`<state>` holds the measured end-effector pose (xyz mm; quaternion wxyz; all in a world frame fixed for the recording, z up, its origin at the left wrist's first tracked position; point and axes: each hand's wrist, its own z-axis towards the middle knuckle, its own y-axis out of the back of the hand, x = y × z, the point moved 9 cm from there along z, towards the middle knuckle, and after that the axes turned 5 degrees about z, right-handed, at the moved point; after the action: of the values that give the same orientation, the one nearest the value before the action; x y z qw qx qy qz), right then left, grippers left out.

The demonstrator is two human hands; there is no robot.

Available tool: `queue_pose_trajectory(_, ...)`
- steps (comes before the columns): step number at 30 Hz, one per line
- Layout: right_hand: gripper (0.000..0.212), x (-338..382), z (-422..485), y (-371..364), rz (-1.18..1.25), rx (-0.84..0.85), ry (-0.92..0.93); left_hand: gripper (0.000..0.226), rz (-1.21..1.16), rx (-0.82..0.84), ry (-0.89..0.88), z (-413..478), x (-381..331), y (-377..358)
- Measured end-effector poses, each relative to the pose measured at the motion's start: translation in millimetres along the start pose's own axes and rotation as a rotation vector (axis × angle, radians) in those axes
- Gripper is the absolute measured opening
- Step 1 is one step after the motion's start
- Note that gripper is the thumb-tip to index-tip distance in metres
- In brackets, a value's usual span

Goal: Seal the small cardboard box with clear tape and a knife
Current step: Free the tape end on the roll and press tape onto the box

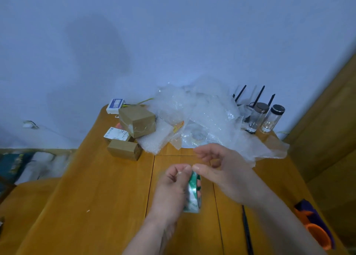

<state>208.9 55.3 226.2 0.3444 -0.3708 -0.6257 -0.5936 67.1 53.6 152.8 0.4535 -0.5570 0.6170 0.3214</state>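
Observation:
My left hand grips a roll of clear tape with green print, held on edge above the wooden table. My right hand is just right of it, thumb tip at the top of the roll against my left thumb, the other fingers curled and apart. A small cardboard box lies at the far left of the table, next to a labelled box and a larger brown box with tape on it. A thin dark object, maybe the knife, lies by my right forearm.
Crumpled bubble wrap and plastic film cover the back of the table. Two glass jars and a router's black antennas stand at the back right. A white device sits at the back left. An orange and purple object lies at the right edge.

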Motion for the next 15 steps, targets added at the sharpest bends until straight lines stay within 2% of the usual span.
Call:
queue_pose_trajectory(6, 0.025, 79, 18, 32, -0.079, -0.136, 0.153, 0.019, -0.048, 0.026, -0.193, -13, -82, -6)
queue_pose_trajectory(11, 0.048, 124, 21, 43, -0.262, -0.068, 0.199, 0.022, -0.093, 0.082, -0.248, -23, -119, -6)
queue_pose_trajectory(13, 0.038, 139, 21, 45, -0.290, -0.042, 0.207, 0.022, -0.117, 0.078, -0.266, -27, -131, -4)
queue_pose_trajectory(15, 0.019, 156, 19, 49, -0.306, -0.060, 0.225, 0.021, -0.121, 0.078, -0.287, -31, -142, -3)
